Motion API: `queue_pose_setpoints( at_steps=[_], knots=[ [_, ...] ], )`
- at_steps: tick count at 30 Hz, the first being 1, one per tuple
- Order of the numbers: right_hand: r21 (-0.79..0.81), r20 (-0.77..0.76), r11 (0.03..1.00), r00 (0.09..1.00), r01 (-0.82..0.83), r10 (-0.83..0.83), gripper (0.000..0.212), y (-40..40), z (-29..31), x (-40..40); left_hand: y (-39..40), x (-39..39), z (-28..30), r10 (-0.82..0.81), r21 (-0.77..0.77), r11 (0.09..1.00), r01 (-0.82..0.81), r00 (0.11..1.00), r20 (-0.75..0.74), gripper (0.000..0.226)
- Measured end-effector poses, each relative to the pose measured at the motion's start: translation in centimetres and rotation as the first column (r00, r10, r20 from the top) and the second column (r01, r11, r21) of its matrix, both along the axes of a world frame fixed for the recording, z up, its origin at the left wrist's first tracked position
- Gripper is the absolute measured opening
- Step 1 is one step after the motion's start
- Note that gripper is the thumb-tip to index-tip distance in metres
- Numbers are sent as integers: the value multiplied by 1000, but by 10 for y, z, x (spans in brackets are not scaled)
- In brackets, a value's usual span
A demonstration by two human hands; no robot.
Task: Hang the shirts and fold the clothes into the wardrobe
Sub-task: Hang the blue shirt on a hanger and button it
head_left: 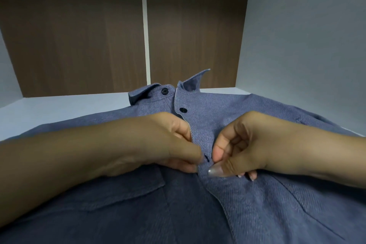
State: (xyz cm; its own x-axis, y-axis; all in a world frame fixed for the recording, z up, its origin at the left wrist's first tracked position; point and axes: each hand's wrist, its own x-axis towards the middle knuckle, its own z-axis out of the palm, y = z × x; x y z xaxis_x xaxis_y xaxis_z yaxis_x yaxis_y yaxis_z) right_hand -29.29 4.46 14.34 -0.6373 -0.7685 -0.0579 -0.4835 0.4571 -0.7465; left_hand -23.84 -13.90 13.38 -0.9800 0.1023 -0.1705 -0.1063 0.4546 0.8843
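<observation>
While the blue shirt [247, 117] lies face-up on the white shelf [59, 105], collar far, placket running straight away, left hand [168, 142] and right hand [243, 144] pinch the placket around the third button [207, 158] (fingers clamped, both equally near).

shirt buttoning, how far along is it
Done: the top two buttons of the shirt look fastened. In hand: the left hand and right hand pinch the placket at a third button. Left: the lower front, which lies open, then hanging or folding.
</observation>
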Motion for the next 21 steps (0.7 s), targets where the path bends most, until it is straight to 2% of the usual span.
queue_pose_setpoints(
  at_steps=[1, 3, 7, 11, 13, 15, 17, 21],
  knots=[
    [-4, 1, 1000, 1000, -11, 11, 13, 1, -1, 0, 0, 1, 4, -61, -74, 995, 60, 998, -11, 6],
    [-4, 10, 1000, 1000, -24, 25, 10, 3, -1, -1, -5, 2, 9, -190, -168, 967, 189, 982, 13, 11],
    [4, 8, 1000, 1000, -4, 4, 8, 8, 0, -2, -15, 3, 9, -270, -67, 959, 275, 960, 79, 17],
    [110, -75, 994, 997, 11, -2, 49, 4, 5, 5, -14, 5, 6, -221, -54, 974, 222, 975, 31, 7],
    [197, -206, 980, 978, 38, 4, 63, -1, 6, 13, -12, 6, 6, -209, -53, 976, 210, 978, 27, 4],
    [249, -376, 964, 926, 94, 7, 70, -7, 4, 21, -12, 6, 8, -203, 24, 979, 202, 977, 68, 10],
    [268, -483, 954, 876, 132, 14, 66, -11, 3, 24, -12, 7, 9, -189, 107, 978, 179, 978, 85, 16],
    [244, -434, 958, 900, 152, -33, 39, -8, 7, 21, -9, 7, 6, -147, 51, 988, 146, 989, 13, 9]
  ],
)
